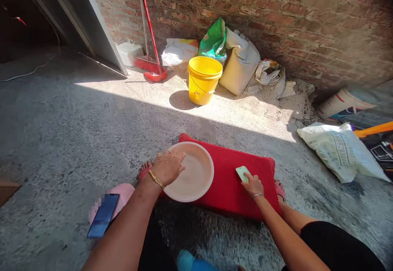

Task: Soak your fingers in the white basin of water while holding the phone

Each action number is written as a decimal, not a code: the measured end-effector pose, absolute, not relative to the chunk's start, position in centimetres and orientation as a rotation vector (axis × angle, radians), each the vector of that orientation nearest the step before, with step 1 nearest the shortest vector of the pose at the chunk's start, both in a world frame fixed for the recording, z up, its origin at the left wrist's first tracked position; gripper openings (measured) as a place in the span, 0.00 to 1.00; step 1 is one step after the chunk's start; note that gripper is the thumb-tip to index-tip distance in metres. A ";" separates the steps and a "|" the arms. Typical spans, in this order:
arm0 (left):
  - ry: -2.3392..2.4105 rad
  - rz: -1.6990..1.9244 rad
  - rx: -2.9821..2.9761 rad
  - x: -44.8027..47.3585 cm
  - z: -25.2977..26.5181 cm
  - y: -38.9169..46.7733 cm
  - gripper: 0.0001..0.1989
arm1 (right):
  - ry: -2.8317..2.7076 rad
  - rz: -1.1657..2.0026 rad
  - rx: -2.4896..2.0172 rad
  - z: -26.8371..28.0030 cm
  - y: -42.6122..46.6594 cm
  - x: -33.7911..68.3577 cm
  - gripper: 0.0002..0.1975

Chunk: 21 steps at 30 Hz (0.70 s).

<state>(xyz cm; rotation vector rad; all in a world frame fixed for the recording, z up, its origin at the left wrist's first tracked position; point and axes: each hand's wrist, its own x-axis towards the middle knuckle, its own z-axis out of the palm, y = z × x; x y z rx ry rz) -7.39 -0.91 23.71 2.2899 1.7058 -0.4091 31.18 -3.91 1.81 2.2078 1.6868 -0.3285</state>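
Observation:
A shallow pale pink basin (198,195) rests on the left part of a red cloth-covered block (227,164). Over the basin's left side is my left hand (170,166), its fingers apart and nothing seen in them; whether it touches the rim I cannot tell. My right hand (254,186) grips a flat, pale green bar with rounded corners (242,172) on the right part of the red cover. Whether that is soap or a brush back is unclear. The bar lies low on the cloth, its near end covered by my fingers.
A phone (103,215) lies on something pink (124,191) at my left. Ahead stand a yellow bucket (201,84), a red dustpan (156,75), a broom (147,63) and a full sack (241,64) by the brick wall. Another white sack (340,148) lies at right.

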 end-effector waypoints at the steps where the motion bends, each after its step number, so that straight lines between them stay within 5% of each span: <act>1: 1.698 -0.406 2.302 -7.1 23.7 -1.0 0.22 | 1.681 -0.311 2.239 2.0 -3.6 31.4 0.26; 12: 1.651 -0.585 2.230 -7.0 21.9 -0.8 0.22 | 2.183 -0.597 1.904 1.9 9.6 18.5 0.27; 21: 1.597 -0.567 2.267 -4.4 21.7 -0.4 0.21 | 1.614 -0.447 2.322 0.4 3.1 37.3 0.30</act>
